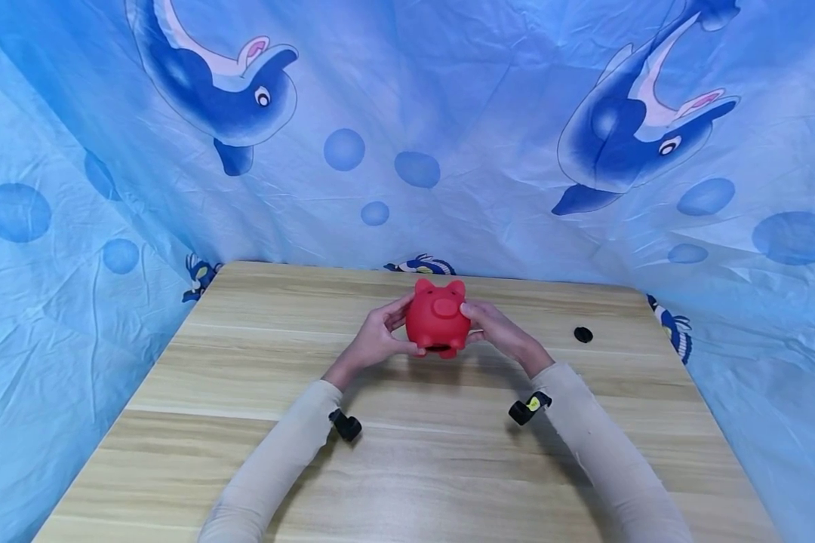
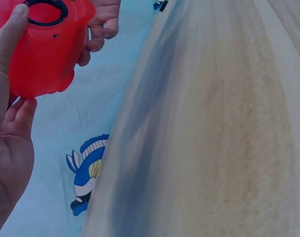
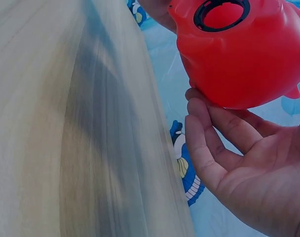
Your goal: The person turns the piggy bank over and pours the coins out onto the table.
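Observation:
A red piggy bank (image 1: 438, 323) is held up over the far middle of the table, its snout facing the head camera. My left hand (image 1: 373, 337) grips it from the left, with the thumb beside the round hole in its underside. My right hand (image 1: 499, 329) holds the other side, thumb near the snout and fingers under the body. The right wrist view shows the black-ringed opening (image 3: 221, 15) uncovered, the hollow inside visible through it. A small black round cap (image 1: 583, 334) lies on the table to the right of my right hand.
The wood-grain table (image 1: 258, 377) has its far edge against a blue dolphin-print curtain (image 1: 489, 151), which also hangs along both sides. Black wrist cameras sit on the left cuff (image 1: 345, 425) and the right cuff (image 1: 530, 407).

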A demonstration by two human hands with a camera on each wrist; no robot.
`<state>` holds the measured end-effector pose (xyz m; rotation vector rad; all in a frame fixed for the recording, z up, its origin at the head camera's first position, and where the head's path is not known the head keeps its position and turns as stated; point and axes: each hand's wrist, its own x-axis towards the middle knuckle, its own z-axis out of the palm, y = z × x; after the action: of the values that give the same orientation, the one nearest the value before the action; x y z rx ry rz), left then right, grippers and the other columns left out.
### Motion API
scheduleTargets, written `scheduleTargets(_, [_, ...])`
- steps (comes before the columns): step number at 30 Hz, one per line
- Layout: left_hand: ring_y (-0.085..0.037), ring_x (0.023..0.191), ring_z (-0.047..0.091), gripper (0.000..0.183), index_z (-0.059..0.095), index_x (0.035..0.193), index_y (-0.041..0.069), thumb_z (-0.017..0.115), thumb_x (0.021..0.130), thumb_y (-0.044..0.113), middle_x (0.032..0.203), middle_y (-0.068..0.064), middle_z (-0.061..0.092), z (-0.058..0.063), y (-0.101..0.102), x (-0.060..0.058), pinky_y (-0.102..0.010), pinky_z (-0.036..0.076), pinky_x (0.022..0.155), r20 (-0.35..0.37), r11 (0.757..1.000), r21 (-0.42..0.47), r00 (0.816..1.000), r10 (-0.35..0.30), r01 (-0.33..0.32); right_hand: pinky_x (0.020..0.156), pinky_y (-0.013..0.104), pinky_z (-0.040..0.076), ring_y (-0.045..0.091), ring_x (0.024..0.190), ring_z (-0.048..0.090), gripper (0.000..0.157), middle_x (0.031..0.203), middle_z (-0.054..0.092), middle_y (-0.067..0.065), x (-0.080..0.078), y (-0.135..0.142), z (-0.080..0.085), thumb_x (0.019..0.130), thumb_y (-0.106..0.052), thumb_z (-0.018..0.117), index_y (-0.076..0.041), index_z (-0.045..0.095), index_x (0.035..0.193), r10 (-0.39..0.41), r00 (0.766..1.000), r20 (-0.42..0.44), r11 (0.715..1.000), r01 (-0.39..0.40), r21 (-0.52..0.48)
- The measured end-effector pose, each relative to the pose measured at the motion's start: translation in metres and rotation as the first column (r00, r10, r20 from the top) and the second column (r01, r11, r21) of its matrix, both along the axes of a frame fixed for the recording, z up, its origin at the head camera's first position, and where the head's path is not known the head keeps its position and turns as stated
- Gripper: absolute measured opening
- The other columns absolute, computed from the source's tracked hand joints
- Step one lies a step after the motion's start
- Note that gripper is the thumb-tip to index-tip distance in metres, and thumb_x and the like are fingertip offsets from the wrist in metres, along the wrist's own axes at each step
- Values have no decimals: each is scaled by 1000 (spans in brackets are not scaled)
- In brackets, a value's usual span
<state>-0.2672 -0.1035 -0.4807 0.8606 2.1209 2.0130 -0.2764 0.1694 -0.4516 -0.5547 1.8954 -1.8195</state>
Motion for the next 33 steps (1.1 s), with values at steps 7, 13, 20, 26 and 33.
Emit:
scheduleTargets(7, [-27,142,49,97,40,156,4,92,74,7,156,-12,47,3,-1,0,-54,40,113,-3,998,-67,1000,0,-1,81,34,61,15,88,70,61,110,71,0,2,-3,-2,103,-37,48,9,49,143,-59,998,18,998,59,-21])
scheduleTargets(13, [-24,144,46,102,36,158,7,93,74,14,161,-8,41,4,-5,3,-52,40,113,-4,990,-136,1000,-29,29,85,33,60,13,92,69,61,117,68,3,3,-2,-5,103,-32,50,9,43,147,-92,996,13,996,92,-3])
scheduleTargets(20, [-31,144,46,93,35,157,2,84,86,36,160,-13,42,6,-6,6,-56,40,114,-4,989,-147,1000,-24,23,87,33,60,12,96,69,63,125,65,13,4,0,-8,102,-33,55,9,42,148,-116,993,-22,992,117,37])
scheduleTargets(26, [-34,142,48,86,37,156,1,77,91,40,156,-17,46,8,-2,5,-58,38,115,31,991,-134,999,20,-16,89,38,60,12,95,70,65,128,63,17,5,0,-9,100,-36,56,7,43,149,-139,989,-50,989,141,37])
scheduleTargets(33, [-31,139,51,71,43,153,2,76,93,22,152,-15,51,13,5,3,-50,43,113,31,990,-118,996,83,-79,100,50,54,15,95,72,66,127,64,22,7,-3,-6,98,-34,62,3,44,150,-205,977,-64,973,210,90])
